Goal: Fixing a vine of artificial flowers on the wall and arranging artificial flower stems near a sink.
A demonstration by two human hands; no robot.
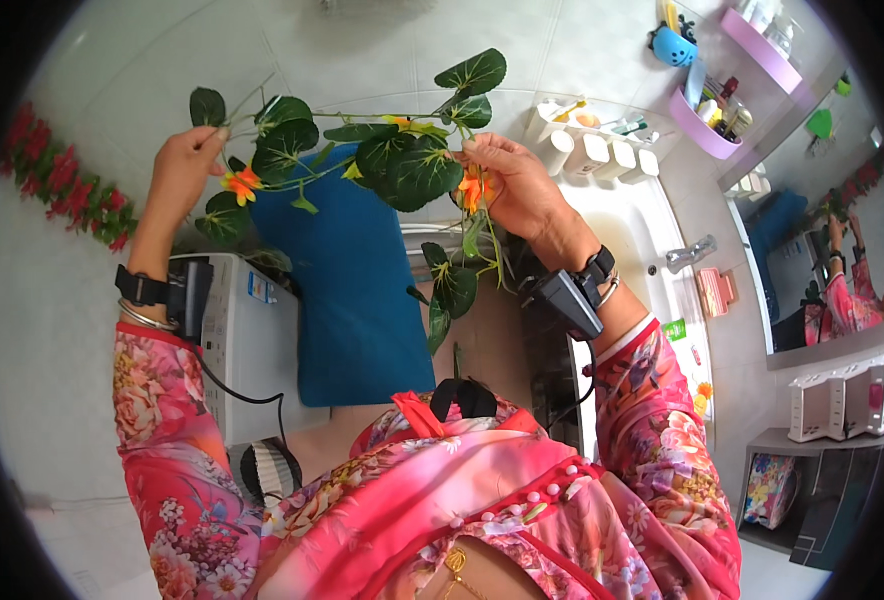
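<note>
An artificial vine (409,172) with broad dark green leaves and orange-yellow flowers stretches between my raised hands, in front of the tiled wall. The thumb and fingers of my left hand (184,160) pinch its stem at the left, close to an orange flower. My right hand (522,185) is closed on the stem at the other side, beside a second orange flower. From there a loose length of leaves hangs down. Part of the stem is hidden behind the large leaves and my right fingers.
Below the vine, a blue cloth (357,290) hangs by a white washing machine (252,325). A sink (627,235) with a faucet (690,254) and cup holders (589,152) stands right, near a mirror (822,260) and purple shelves (704,128). A red flower garland (67,180) runs along the left wall.
</note>
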